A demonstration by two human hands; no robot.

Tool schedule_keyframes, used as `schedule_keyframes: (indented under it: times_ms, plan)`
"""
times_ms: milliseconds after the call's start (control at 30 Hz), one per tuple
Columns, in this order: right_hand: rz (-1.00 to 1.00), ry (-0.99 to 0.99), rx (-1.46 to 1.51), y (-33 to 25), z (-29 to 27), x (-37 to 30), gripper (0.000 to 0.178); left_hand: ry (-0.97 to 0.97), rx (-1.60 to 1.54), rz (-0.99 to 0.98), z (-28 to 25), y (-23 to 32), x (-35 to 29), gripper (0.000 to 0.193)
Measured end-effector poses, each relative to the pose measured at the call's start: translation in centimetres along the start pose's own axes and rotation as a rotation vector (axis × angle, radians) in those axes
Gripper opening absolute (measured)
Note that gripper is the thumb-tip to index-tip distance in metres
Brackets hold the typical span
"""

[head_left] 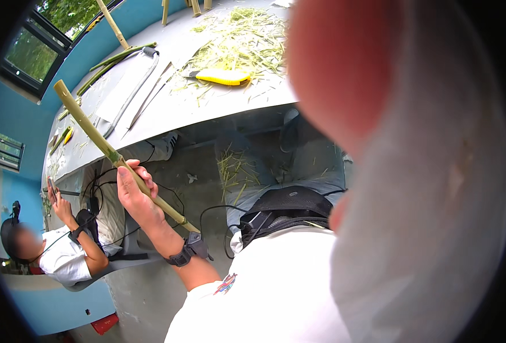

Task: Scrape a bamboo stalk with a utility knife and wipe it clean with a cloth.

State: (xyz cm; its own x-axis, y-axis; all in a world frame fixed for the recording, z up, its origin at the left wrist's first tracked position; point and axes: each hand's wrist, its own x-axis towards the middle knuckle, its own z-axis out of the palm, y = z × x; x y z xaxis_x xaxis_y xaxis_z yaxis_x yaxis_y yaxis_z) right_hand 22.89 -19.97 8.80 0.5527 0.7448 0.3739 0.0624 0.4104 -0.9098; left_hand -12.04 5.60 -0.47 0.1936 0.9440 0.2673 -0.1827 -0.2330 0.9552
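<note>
My left hand (pixel 134 193) is closed around a long green bamboo stick (pixel 90 126). The stick slants from the upper left, over the table edge, down past my wrist toward my waist. A black band sits on that wrist (pixel 179 258). A big blurred pink and whitish shape (pixel 350 74), very close to the lens, fills the right side. It seems to be my right hand, and I cannot make out its fingers or whether it holds anything.
A grey table (pixel 167 108) carries bamboo shavings (pixel 241 40), a yellow-handled knife (pixel 224 76) and more green bamboo stalks (pixel 115 58). Shavings litter the floor beneath. Another person (pixel 64 251) sits at lower left, holding a phone. Windows (pixel 35 51) are at upper left.
</note>
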Motion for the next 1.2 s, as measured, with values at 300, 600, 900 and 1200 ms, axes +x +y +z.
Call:
schedule_keyframes:
  times_ms: [300,600,900,1200]
  plan:
    - [-0.005,0.050,-0.030,0.4,0.7,0.1,0.057,-0.015,-0.029,0.005,-2.0,1.0,1.2,0.041]
    - [-0.024,0.049,0.006,-1.7,0.2,0.9,0.057,-0.009,-0.015,-0.002,-1.1,2.2,2.0,0.041]
    - [-0.018,0.026,0.055,-2.6,-5.9,1.2,0.056,-0.015,-0.031,-0.014,6.7,0.4,-0.3,0.042]
    - [-0.044,0.031,0.121,-3.9,-7.6,0.4,0.056,-0.032,-0.037,-0.012,9.0,0.7,-0.7,0.042]
